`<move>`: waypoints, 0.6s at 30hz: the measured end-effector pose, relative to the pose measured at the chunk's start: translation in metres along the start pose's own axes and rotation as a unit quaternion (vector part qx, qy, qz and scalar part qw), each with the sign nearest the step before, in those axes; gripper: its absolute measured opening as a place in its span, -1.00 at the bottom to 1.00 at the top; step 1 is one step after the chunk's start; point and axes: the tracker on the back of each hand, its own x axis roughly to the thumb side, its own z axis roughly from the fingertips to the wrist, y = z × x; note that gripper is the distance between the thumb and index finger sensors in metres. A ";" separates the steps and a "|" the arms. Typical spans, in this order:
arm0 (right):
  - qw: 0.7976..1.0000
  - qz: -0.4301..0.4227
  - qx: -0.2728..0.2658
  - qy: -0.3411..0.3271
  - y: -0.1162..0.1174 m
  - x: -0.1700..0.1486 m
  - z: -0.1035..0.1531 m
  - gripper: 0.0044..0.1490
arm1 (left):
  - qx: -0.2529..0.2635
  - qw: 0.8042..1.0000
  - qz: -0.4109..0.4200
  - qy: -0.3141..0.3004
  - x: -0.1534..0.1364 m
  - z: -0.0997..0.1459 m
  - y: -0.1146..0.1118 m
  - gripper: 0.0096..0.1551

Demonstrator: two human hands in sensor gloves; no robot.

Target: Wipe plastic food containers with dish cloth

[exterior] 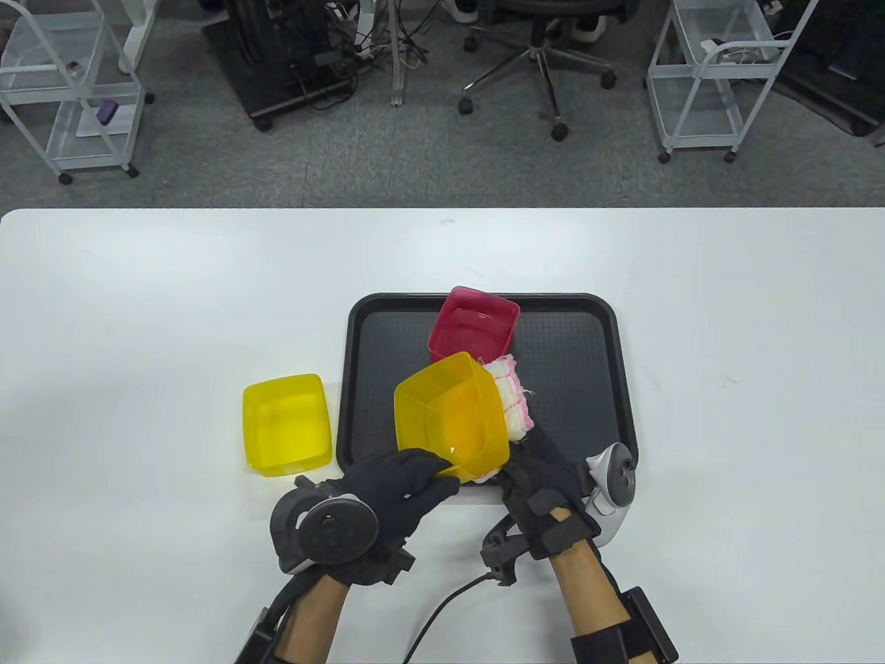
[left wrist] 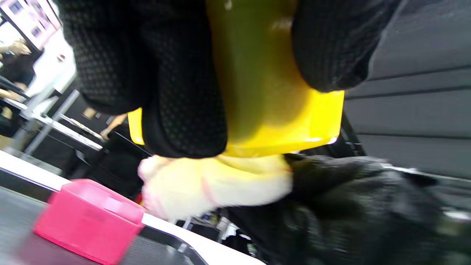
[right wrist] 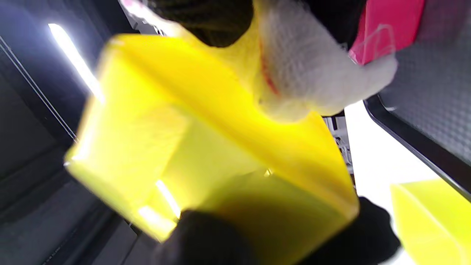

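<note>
Two yellow containers (exterior: 451,415) (exterior: 285,423), one pink container (exterior: 473,326), one cloth (exterior: 510,398)

A black tray (exterior: 594,332) lies mid-tabletop (exterior: 138,290); beyond the far edge stand an office chair (exterior: 546,48) and wire carts (exterior: 719,76).

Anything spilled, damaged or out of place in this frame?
Nothing stands out. The left hand holds a yellow container tilted above the tray while the right hand presses the cloth against its outside. A pink container stands upright on the tray; another yellow one stands on the table.
</note>
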 end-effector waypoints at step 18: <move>0.972 0.037 0.188 0.134 0.026 -0.020 0.002 -0.30 | 0.057 0.994 -0.084 0.028 -0.015 0.006 0.010 -0.58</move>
